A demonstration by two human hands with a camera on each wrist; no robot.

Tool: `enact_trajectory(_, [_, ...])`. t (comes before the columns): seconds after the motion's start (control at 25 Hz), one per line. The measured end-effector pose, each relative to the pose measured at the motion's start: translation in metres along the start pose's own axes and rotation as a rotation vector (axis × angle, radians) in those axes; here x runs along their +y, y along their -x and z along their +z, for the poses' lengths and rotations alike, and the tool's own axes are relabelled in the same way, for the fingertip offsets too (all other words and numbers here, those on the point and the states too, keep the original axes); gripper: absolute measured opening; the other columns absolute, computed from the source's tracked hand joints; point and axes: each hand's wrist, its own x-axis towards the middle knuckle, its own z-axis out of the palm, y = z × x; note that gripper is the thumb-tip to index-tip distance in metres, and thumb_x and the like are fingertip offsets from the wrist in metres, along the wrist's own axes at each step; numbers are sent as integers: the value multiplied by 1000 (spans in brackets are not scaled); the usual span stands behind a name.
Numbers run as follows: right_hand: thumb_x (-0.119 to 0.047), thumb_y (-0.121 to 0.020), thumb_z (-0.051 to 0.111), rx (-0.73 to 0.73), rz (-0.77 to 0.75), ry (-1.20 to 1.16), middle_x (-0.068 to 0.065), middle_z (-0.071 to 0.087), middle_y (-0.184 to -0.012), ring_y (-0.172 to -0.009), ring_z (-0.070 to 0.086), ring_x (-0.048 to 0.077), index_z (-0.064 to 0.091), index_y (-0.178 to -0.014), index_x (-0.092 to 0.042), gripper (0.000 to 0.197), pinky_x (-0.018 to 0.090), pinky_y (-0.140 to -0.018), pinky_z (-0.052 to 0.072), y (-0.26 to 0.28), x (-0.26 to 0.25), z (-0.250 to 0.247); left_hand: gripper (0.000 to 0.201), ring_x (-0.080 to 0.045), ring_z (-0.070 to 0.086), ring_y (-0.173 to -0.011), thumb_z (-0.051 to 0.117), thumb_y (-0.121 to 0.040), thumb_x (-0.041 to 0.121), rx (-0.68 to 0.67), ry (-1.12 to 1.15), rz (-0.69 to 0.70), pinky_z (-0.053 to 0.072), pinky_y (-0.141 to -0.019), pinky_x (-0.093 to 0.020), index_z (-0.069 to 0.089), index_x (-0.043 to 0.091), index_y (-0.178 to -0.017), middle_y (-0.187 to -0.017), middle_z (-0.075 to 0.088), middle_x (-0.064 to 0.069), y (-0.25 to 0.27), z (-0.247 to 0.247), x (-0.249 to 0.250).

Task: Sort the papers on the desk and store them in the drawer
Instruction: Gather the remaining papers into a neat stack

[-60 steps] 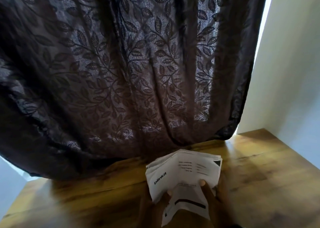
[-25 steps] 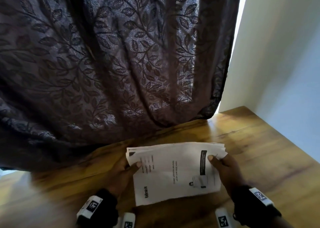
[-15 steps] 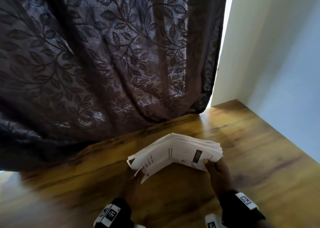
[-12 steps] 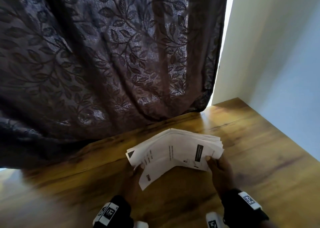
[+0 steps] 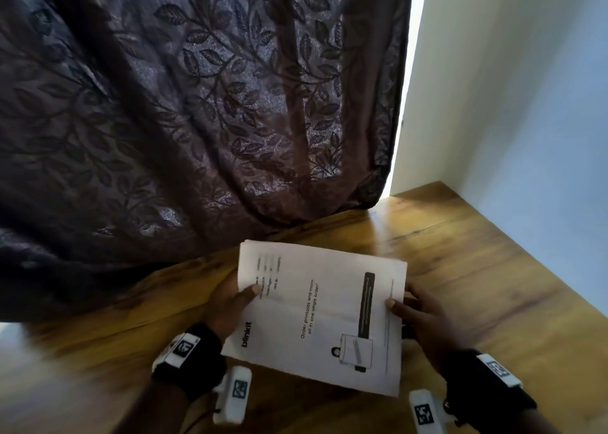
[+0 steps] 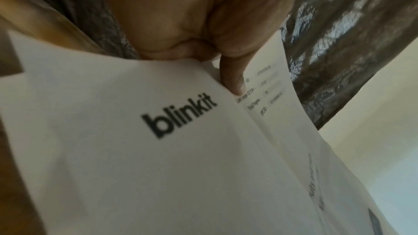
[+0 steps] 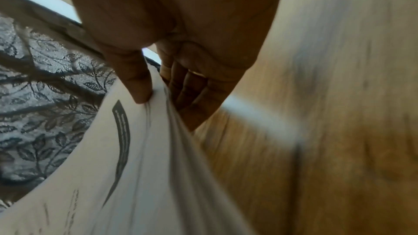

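A stack of white printed papers, its top sheet marked "blinkit", is held just above the wooden desk at the centre of the head view. My left hand pinches the stack's left edge, thumb on top and fingers underneath. My right hand pinches the right edge the same way. In the left wrist view my left thumb presses the papers near the logo. The right wrist view shows my right thumb on top of the papers and the fingers under the stack. No drawer is in view.
A dark leaf-patterned curtain hangs over the back of the desk, close behind the papers. A pale wall bounds the desk on the right. Bare wood lies to the right of my hands.
The stack was bent into an arch half a second ago; now it is flat again between both hands and has come nearer to me. Earlier it was turned from upright to sideways.
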Motion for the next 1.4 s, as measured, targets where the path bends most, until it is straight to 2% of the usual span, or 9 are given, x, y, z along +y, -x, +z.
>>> enact_trajectory(0.2, [-10,-80,75,86,97,48,18,69,-105,-88,71,34,53,-126,-28,54,45,-66,60,1,18,-26,43,-24,68,-101,67,-83,25,-194,-180,56,53,-85,-34,62,9,-123,-113,70,-5,-32,24,6])
enact_trajectory(0.36, [-34,-79,79,49,169,337,8,69,-105,-95,68,25,62,-117,-30,42,46,-79,58,0,34,-40,49,-18,53,-117,61,-93,7,-316,-388,185,39,-102,-27,45,7,-139,-132,55,-5,-50,55,19])
enact_trajectory(0.44, [-51,-74,74,-17,140,565,0,71,-96,-91,68,19,69,-100,-26,36,47,-81,56,0,40,-41,48,-26,53,-123,64,-90,16,-359,-482,241,39,-106,-34,48,5,-134,-133,56,-11,-61,72,25])
enact_trajectory(0.56, [-35,-82,69,85,150,634,3,66,-86,-86,64,25,66,-86,-21,15,48,-79,53,-1,48,-40,56,-29,46,-131,65,-90,27,-302,-701,297,36,-110,-38,40,11,-137,-142,47,-12,-74,89,28])
enact_trajectory(0.68, [-25,-88,67,214,152,718,4,63,-93,-91,60,24,65,-96,-14,14,42,-81,51,-3,55,-37,80,-26,31,-143,61,-92,37,-197,-797,251,31,-116,-43,13,20,-153,-159,24,-7,-60,90,14])
enact_trajectory(0.92, [-26,-93,62,236,149,711,-2,61,-108,-93,60,15,54,-128,-21,36,23,-71,48,-10,48,-3,117,-26,1,-151,50,-65,86,-443,-740,-63,15,-119,-55,-35,51,-137,-163,-6,-1,23,95,-71])
enact_trajectory(1.04, [-38,-98,51,120,135,923,-1,64,-119,-96,59,13,50,-131,-25,35,29,-79,48,-10,43,9,129,-22,12,-149,51,-51,93,-312,-432,-50,22,-118,-54,-33,50,-139,-163,4,5,33,103,-78])
enact_trajectory(1.24, [-44,-97,46,9,68,1245,5,47,-127,-108,58,26,38,-137,-20,47,33,-81,47,-22,24,14,109,-23,31,-143,56,-65,80,-156,-323,-78,33,-113,-56,-11,51,-147,-156,31,3,5,86,-87])
enact_trajectory(1.4, [-40,-94,54,-60,35,1241,9,48,-129,-112,56,29,43,-136,-18,49,31,-83,43,-58,9,10,93,-26,10,-150,45,-87,62,-210,-563,-107,14,-119,-57,-14,31,-152,-163,7,0,5,90,-85])
